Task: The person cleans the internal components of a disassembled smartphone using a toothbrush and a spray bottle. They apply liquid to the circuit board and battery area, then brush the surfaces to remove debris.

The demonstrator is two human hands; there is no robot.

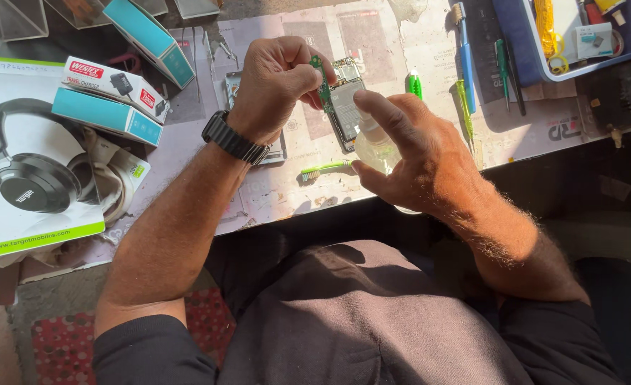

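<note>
My left hand, with a black watch on its wrist, pinches a narrow green circuit board by its upper end and holds it above the mat. My right hand grips a small clear plastic bottle, the index finger stretched over its top, right beside the board. Under both lies an opened phone with its insides showing. A green toothbrush rests on the mat just left of my right thumb.
The grey work mat carries a blue toothbrush, green tweezers and screwdrivers, and a blue tray of parts. Teal and white boxes and a headphone box lie at the left.
</note>
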